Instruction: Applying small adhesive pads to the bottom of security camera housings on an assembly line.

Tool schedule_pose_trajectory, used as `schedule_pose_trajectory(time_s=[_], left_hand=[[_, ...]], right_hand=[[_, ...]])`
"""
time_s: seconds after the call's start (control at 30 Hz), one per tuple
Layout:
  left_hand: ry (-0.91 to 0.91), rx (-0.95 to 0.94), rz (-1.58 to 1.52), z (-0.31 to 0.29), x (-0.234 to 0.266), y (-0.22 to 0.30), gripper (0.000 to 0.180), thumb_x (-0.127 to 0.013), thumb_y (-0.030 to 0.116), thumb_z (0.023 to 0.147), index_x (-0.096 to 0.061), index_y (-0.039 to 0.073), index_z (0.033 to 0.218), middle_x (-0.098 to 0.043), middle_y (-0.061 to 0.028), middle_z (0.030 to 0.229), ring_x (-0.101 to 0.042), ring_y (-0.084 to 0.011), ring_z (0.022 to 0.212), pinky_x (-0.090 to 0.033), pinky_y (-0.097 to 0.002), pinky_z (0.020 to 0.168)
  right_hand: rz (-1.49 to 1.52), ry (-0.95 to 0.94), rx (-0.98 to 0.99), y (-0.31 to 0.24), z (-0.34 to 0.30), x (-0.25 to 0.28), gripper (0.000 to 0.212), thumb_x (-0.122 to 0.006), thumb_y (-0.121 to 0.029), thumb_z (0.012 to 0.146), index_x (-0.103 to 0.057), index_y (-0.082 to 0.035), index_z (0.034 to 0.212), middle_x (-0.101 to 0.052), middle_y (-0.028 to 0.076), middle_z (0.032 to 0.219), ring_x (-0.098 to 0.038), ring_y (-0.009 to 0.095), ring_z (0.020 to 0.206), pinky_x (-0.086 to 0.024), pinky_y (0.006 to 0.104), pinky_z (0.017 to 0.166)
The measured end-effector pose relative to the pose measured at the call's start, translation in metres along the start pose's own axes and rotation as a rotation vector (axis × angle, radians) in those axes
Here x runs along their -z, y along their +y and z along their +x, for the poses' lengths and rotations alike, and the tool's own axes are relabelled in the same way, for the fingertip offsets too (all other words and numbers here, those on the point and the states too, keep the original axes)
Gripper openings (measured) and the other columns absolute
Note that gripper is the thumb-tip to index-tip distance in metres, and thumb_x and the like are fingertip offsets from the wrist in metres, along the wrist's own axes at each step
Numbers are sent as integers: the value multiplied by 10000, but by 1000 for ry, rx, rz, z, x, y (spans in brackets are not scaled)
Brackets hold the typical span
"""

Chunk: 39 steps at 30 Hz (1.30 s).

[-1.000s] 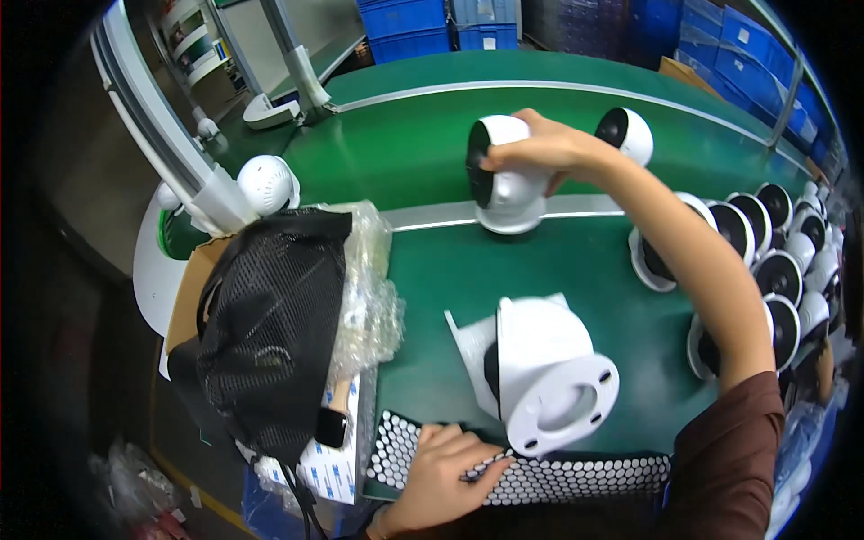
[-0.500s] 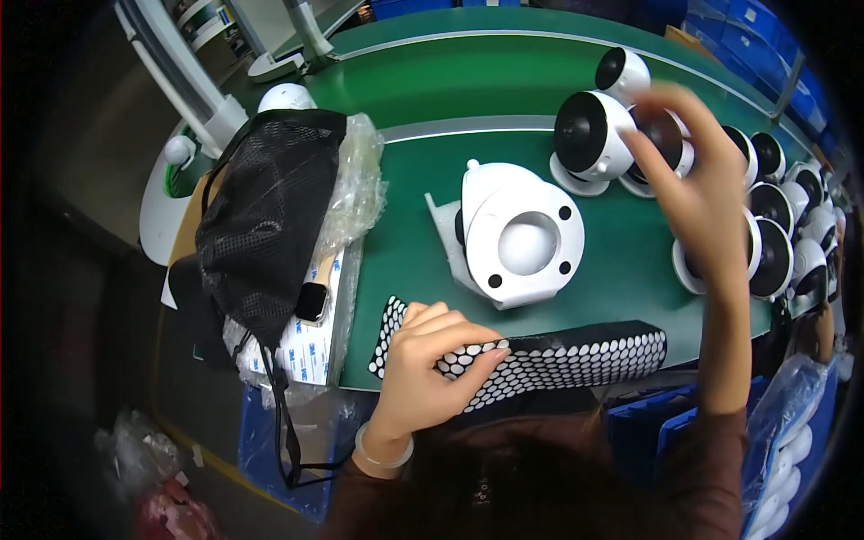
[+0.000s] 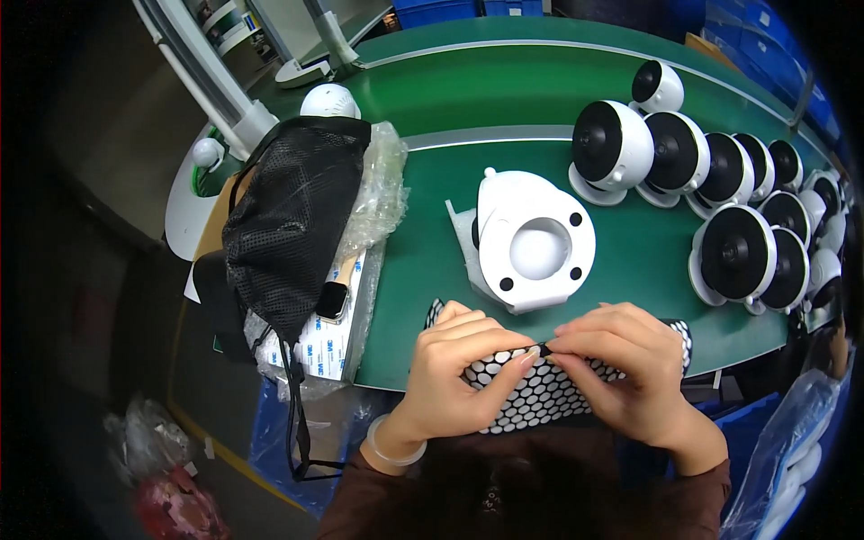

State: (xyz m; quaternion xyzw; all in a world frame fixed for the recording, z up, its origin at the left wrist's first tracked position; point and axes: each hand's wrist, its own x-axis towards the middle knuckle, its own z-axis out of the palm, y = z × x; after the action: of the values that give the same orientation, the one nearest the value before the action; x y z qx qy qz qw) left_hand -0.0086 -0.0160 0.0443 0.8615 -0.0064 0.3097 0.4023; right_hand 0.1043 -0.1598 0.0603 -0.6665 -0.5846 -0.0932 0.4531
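Note:
My left hand (image 3: 463, 367) pinches the top edge of a black sheet of white round dots (image 3: 540, 396), which looks like a sheet of stick-on pads. My right hand (image 3: 630, 369) is closed too, thumb and fingertips pinching at the same edge close to the left fingertips. A small black bit shows between the two pinches; whether it is loose from the sheet I cannot tell. Just beyond the hands a white round-based device (image 3: 576, 247) lies with its underside up. Three black round dots sit around the hollow in its base. A pale foam-like piece (image 3: 463, 238) lies under its left side.
Several white camera-like devices with black fronts (image 3: 612, 144) stand in rows at the right. A black mesh bag (image 3: 297, 216) lies on clear bubble wrap (image 3: 382, 180) at the left, beside a watch (image 3: 332, 301). Blue bins (image 3: 436, 13) stand beyond the green bench (image 3: 423, 333).
My right hand has come back from the standing devices to the dotted sheet and now pinches its edge beside my left hand. The view has shifted slightly.

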Motion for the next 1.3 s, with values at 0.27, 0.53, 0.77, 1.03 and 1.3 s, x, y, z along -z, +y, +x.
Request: schedule_pose_trajectory(time_s=[0.27, 0.53, 0.77, 1.03, 1.3], left_hand=[[16, 19, -63, 1, -12, -4, 49, -643, 35, 672, -624, 34, 717, -577, -43, 607, -528, -167, 538, -319, -270, 568], [-2, 86, -92, 5, -10, -6, 43, -644, 36, 668, -628, 36, 708, -599, -42, 621, -532, -158, 537, -320, -264, 578], [47, 264, -167, 4, -5, -2, 33, -645, 26, 684, -631, 38, 711, -590, -32, 601, -520, -133, 560, -328, -248, 587], [174, 160, -145, 7, -7, -10, 74, -641, 7, 714, -632, -8, 786, -590, -97, 833, -579, -133, 630, -436, -218, 568], [191, 173, -152, 10, -9, -15, 93, -653, -3, 683, -616, -2, 769, -576, -79, 771, -575, -174, 654, -437, -241, 578]], right_hand=[[-11, -78, -152, 2, -1, 5, 142, -688, -23, 637, -593, -68, 732, -597, 39, 714, -563, 201, 618, -446, 279, 522], [23, -66, -153, 4, 0, 2, 136, -669, -10, 650, -583, -57, 744, -585, 52, 715, -560, 213, 620, -446, 285, 529], [5, -115, 30, 9, 13, 1, 171, -644, 21, 642, -559, -35, 780, -557, 71, 732, -565, 247, 678, -458, 303, 563], [-15, 21, -12, 22, 72, -7, 56, -595, -3, 703, -570, 15, 750, -619, 131, 897, -586, 240, 883, -437, 295, 791], [-30, -39, -138, 18, 76, -18, 39, -589, 16, 700, -567, 28, 731, -591, 116, 878, -585, 193, 773, -449, 258, 706]])
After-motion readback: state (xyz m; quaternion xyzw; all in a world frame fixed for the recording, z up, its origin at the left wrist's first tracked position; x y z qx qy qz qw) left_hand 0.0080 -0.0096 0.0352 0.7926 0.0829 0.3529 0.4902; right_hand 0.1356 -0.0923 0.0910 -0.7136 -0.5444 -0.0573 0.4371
